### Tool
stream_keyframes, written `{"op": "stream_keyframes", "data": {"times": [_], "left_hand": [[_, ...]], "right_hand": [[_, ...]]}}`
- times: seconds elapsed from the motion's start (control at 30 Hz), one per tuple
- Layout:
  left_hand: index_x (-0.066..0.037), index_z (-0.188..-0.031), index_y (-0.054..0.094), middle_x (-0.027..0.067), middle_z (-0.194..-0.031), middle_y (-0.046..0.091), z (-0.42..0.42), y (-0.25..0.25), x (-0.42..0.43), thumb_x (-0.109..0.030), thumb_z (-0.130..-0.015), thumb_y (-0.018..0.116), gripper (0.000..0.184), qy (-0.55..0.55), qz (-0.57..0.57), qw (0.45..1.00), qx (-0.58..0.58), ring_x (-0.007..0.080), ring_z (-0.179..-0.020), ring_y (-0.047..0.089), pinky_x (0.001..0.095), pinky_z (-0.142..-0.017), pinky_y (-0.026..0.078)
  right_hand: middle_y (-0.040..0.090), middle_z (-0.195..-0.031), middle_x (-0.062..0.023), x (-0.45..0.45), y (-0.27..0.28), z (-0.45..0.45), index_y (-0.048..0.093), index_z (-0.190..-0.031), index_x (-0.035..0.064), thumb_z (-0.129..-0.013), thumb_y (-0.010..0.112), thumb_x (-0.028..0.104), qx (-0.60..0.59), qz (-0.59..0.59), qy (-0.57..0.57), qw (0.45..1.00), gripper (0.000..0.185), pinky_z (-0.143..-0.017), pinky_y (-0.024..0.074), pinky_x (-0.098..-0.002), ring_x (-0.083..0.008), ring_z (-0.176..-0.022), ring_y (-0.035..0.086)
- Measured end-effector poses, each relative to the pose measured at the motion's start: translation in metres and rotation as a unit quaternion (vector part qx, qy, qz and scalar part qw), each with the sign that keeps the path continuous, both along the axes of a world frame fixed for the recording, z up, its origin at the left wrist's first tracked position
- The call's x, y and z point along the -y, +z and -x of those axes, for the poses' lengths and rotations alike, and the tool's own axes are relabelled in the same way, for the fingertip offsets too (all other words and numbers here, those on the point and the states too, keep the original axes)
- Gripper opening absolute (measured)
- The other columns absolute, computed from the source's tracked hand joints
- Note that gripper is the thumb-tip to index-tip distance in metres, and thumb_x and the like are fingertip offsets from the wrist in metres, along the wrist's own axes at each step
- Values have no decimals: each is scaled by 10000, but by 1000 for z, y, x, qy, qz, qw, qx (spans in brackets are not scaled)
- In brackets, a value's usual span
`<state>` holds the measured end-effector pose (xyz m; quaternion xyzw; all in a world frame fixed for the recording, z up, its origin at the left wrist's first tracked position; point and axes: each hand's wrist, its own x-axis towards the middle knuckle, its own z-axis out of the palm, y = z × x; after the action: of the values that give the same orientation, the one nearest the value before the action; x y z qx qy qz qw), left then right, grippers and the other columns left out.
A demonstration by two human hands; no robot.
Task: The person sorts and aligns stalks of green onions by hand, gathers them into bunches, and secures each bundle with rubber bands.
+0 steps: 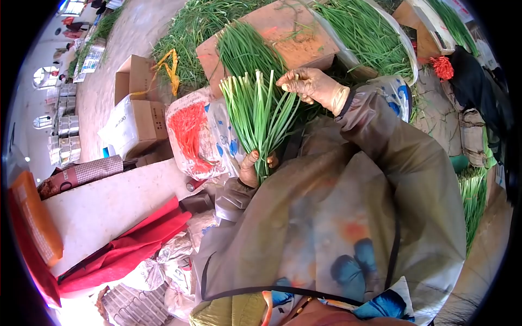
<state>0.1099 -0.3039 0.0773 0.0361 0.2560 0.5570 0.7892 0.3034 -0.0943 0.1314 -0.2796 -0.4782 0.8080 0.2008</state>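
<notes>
My left hand (249, 170) is wrapped around the lower part of a fanned bunch of garlic chives (258, 117). Their pale cut ends point up and away from me. At the upper right of the bunch is my right hand (318, 89), in a thin, stained glove. Its fingers are bent and pressed together beside the outer stalks; whatever is between the fingertips is too small to make out. Just beyond the held bunch, a pile of chives (247, 49) lies on a reddish-brown board (304, 35).
More chives are heaped on the floor (190, 32) and in a plastic-lined stack (370, 35). Red ties (187, 127) lie on a sack to the left, near a cardboard box (149, 119). A white board (119, 206) holds red cloth (130, 244). Another chive bundle (473, 201) stands right.
</notes>
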Motion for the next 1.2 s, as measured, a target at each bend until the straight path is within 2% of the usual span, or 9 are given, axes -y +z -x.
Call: {"op": "stream_keyframes", "data": {"times": [0.27, 0.4, 0.53, 0.6, 0.63, 0.67, 0.8, 0.87, 1.2], "left_hand": [[11, -1040, 543, 76, -720, 548, 16, -27, -5, -234, -672, 752, 489, -124, -120, 985, -14, 179, -637, 496, 298, -583, 402], [-20, -789, 541, 12, -604, 438, 12, -15, 0, -307, -679, 696, 344, -102, -104, 980, -133, 141, -588, 395, 268, -539, 317], [-22, -1132, 524, 33, -681, 477, 13, -10, 1, -250, -692, 699, 525, -68, -118, 988, -76, 158, -603, 419, 299, -582, 333], [-34, -1166, 518, 68, -786, 560, 9, 1, -1, -169, -668, 724, 556, -9, -76, 979, -191, 176, -611, 468, 314, -584, 373], [-15, -1128, 543, 109, -854, 610, -2, 26, -10, -99, -638, 745, 537, 28, -60, 973, -221, 200, -634, 530, 330, -591, 434], [-8, -1123, 542, 119, -924, 625, -1, 19, -15, -78, -659, 746, 512, 6, -94, 968, -231, 205, -693, 584, 325, -609, 485], [-14, -1205, 489, 105, -1079, 604, -28, 54, -32, -168, -777, 690, 497, -75, -51, 965, -248, 193, -863, 612, 318, -753, 502], [-36, -1256, 447, 95, -1132, 566, -24, 46, -31, -235, -882, 566, 439, -83, -63, 969, -223, 193, -1007, 557, 332, -861, 450], [0, -1264, 423, 129, -1165, 546, -26, 46, -26, -279, -933, 428, 433, 53, 6, 975, -216, 222, -1021, 556, 337, -898, 444]], "right_hand": [[485, -720, 74, -17, 18, -26, 578, -1123, 75, -823, 658, 175, -51, -7, -58, 997, 327, -464, 288, -155, -14, -533, 352], [559, -752, 32, -68, -16, -70, 644, -1013, 90, -810, 659, 175, 79, -254, -198, 943, 221, -514, 393, -240, -86, -527, 424], [631, -993, -142, -69, -11, -118, 648, -967, 84, -720, 671, 410, 684, -494, 23, 536, 410, -773, 474, -369, -288, -884, 599], [614, -1036, -155, -41, -11, -101, 620, -1068, 62, -740, 688, 364, 480, -533, -49, 695, 451, -837, 466, -353, -285, -963, 579], [601, -1054, -144, -29, -33, -83, 563, -1155, 28, -787, 682, 279, 198, -274, -60, 939, 461, -872, 451, -328, -219, -991, 565], [564, -1133, -116, -8, -6, -60, 461, -1252, 3, -826, 656, 227, 113, -135, 6, 984, 519, -917, 419, -307, -156, -1038, 525], [477, -1262, -36, 11, 5, 3, 425, -1293, 38, -856, 605, 315, -170, -48, -39, 984, 548, -931, 362, -291, -133, -1113, 452], [559, -1148, -9, 3, -3, 16, 522, -1210, 50, -825, 646, 261, -162, 90, -116, 976, 456, -910, 375, -275, -114, -1038, 505], [612, -956, 36, 7, 0, 1, 604, -1105, 29, -760, 649, 45, -126, 72, -113, 983, 348, -821, 404, -210, -66, -880, 526]]}}
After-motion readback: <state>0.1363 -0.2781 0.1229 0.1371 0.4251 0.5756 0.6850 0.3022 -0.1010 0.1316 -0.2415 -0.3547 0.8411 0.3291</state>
